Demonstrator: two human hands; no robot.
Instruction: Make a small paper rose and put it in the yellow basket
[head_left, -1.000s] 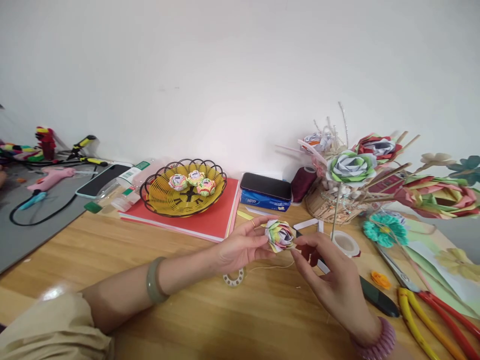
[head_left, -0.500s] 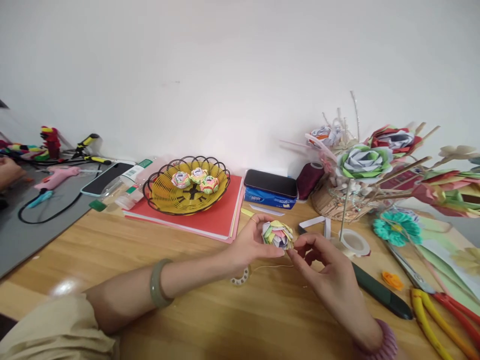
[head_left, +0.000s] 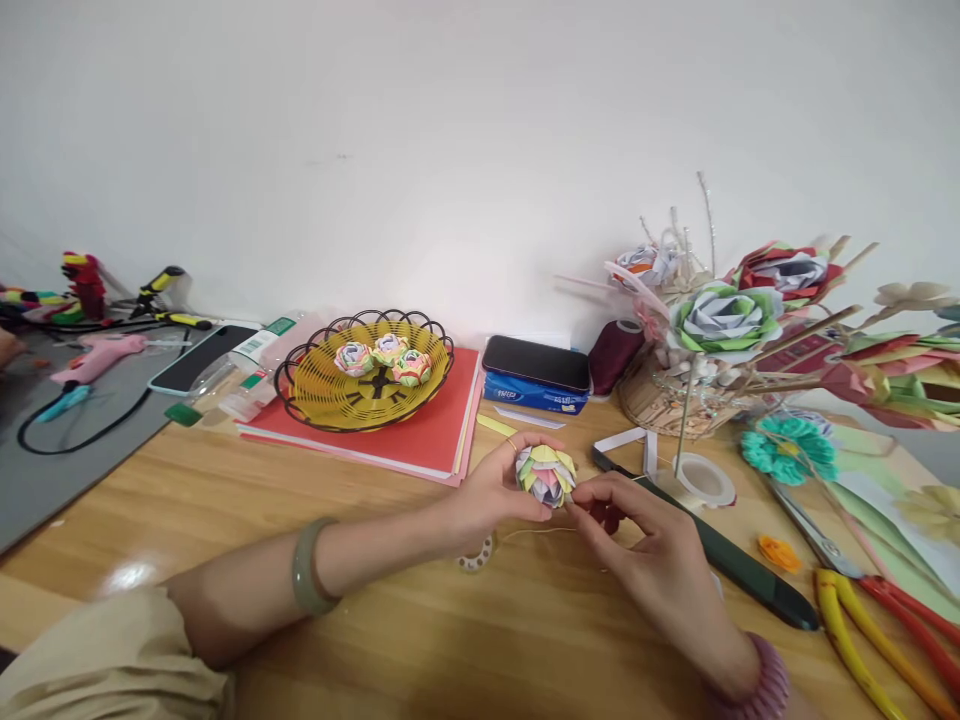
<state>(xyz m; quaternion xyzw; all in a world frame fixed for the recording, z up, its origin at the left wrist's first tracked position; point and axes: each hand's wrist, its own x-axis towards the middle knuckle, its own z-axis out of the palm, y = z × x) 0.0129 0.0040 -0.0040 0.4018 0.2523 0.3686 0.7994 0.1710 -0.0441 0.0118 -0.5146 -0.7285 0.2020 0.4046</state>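
Observation:
My left hand (head_left: 491, 497) is closed round the side of a folded paper flower (head_left: 546, 472) with yellow, white, green and pink petals, held just above the table. With thumb and forefinger pinched together, my right hand (head_left: 649, 545) grips the flower's lower right edge, at what looks like a pale petal tip. A thin thread (head_left: 536, 530) lies on the wood below the flower, beside a small disc with holes (head_left: 478, 555) partly behind my left wrist. Right of my right hand is a dark green handled tool (head_left: 765, 580).
A yellow woven basket (head_left: 322, 400) with small paper flowers rests on red paper (head_left: 450, 425). Behind stands a blue tissue pack (head_left: 525, 392) under a phone (head_left: 536, 362). Rightward are tape (head_left: 724, 490), scissors (head_left: 832, 555) and a paper bouquet (head_left: 727, 320); leftward, a pink glue gun (head_left: 105, 355).
The paper flower has turned slightly in my hands, its face tipping a little. My right fingers stay at its lower right edge. The whole view has shifted slightly.

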